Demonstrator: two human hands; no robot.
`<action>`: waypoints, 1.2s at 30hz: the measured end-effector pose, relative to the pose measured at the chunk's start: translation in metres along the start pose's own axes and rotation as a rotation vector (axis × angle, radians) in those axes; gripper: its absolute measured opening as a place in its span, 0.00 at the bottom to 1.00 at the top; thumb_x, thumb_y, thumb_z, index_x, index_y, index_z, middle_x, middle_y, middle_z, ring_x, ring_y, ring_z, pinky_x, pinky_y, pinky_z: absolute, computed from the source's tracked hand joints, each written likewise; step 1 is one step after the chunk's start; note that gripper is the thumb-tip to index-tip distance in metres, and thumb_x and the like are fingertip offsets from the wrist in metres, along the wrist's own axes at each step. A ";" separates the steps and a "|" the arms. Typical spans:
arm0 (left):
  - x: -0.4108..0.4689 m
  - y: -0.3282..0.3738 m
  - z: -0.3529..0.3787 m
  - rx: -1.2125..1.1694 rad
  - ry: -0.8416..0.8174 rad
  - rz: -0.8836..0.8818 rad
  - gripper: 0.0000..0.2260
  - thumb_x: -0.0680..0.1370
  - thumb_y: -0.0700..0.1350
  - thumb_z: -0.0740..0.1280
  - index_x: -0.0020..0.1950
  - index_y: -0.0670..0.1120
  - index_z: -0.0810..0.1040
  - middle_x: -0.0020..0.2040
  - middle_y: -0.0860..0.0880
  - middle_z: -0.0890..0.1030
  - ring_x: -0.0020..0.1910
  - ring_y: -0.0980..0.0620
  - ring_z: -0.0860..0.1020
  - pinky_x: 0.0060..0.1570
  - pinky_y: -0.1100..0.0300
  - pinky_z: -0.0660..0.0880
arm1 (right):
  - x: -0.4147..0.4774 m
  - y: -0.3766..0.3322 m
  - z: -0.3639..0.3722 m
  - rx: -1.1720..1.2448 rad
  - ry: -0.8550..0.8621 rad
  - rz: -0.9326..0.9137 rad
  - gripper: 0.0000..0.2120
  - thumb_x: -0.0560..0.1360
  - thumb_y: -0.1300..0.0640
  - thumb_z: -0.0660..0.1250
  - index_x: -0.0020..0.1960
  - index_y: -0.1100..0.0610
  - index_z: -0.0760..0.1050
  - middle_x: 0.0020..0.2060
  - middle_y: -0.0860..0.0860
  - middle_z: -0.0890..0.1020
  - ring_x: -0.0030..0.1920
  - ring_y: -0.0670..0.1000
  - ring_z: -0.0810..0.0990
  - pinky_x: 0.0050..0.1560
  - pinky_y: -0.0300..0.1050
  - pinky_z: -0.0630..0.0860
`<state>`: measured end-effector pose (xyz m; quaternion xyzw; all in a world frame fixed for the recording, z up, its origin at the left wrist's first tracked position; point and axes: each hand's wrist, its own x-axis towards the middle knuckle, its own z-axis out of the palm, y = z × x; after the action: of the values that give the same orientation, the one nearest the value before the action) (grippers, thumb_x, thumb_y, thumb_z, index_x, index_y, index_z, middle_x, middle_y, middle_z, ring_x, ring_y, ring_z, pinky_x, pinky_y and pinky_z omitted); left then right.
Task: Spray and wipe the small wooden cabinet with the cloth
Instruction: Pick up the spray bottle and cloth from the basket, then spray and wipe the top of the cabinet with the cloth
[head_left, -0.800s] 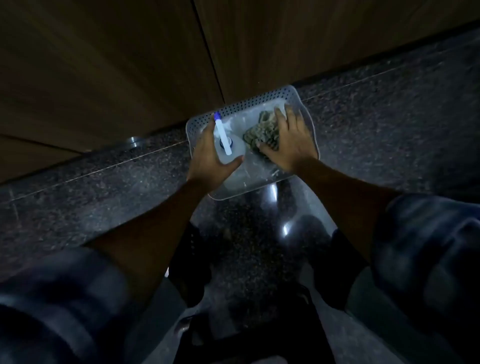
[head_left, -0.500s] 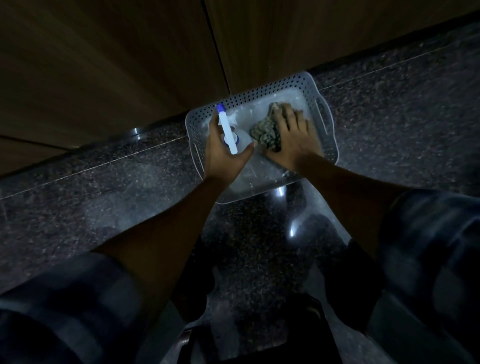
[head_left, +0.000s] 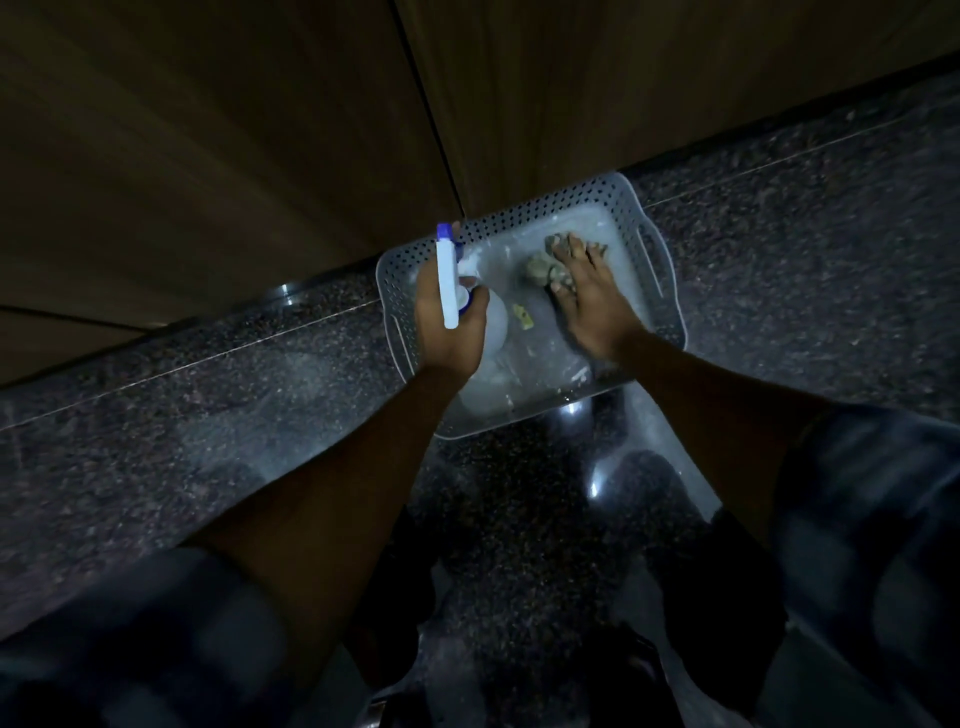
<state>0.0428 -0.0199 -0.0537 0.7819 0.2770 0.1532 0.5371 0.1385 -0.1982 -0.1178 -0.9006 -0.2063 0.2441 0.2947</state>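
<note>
A pale perforated plastic basket (head_left: 524, 213) sits on a dark granite ledge in front of the wooden cabinet doors (head_left: 208, 130). My left hand (head_left: 449, 325) is closed around the neck of a clear spray bottle (head_left: 448, 275) with a white and blue head, over the basket's left side. My right hand (head_left: 589, 299) lies inside the basket on a crumpled greenish cloth (head_left: 540, 267), fingers curled over it. Most of the cloth is hidden under the fingers.
The speckled granite ledge (head_left: 182, 374) runs left and right of the basket. A small yellowish scrap (head_left: 522, 315) lies on the basket floor. A metal fitting (head_left: 284, 292) sits at the cabinet's foot. Glossy dark floor (head_left: 519, 519) and my legs are below.
My left hand has raised the spray bottle a little and moved it left. My right hand has bunched the cloth tighter beneath its fingers. The view has shifted slightly.
</note>
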 end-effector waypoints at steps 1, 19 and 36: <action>0.000 0.008 0.000 -0.008 0.006 0.008 0.21 0.76 0.33 0.68 0.66 0.48 0.73 0.56 0.59 0.77 0.55 0.66 0.79 0.59 0.66 0.76 | -0.003 -0.006 -0.011 0.154 0.015 0.053 0.28 0.86 0.48 0.53 0.83 0.53 0.51 0.81 0.57 0.57 0.81 0.58 0.54 0.81 0.55 0.53; -0.064 0.389 -0.081 -0.170 -0.039 0.360 0.28 0.71 0.33 0.65 0.66 0.58 0.76 0.48 0.57 0.77 0.45 0.53 0.79 0.49 0.51 0.78 | -0.193 -0.230 -0.345 1.814 0.343 0.103 0.29 0.84 0.43 0.55 0.74 0.64 0.71 0.68 0.64 0.77 0.69 0.64 0.74 0.73 0.64 0.68; -0.189 0.729 -0.028 -0.341 -0.120 0.784 0.18 0.75 0.37 0.69 0.58 0.57 0.75 0.50 0.57 0.81 0.46 0.49 0.82 0.45 0.39 0.82 | -0.463 -0.267 -0.641 1.845 0.657 -0.395 0.30 0.83 0.42 0.59 0.73 0.64 0.71 0.68 0.66 0.76 0.69 0.66 0.75 0.73 0.66 0.66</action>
<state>0.0723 -0.3083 0.6416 0.7356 -0.1021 0.3437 0.5748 0.0694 -0.5151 0.6512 -0.2918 0.0098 -0.0055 0.9564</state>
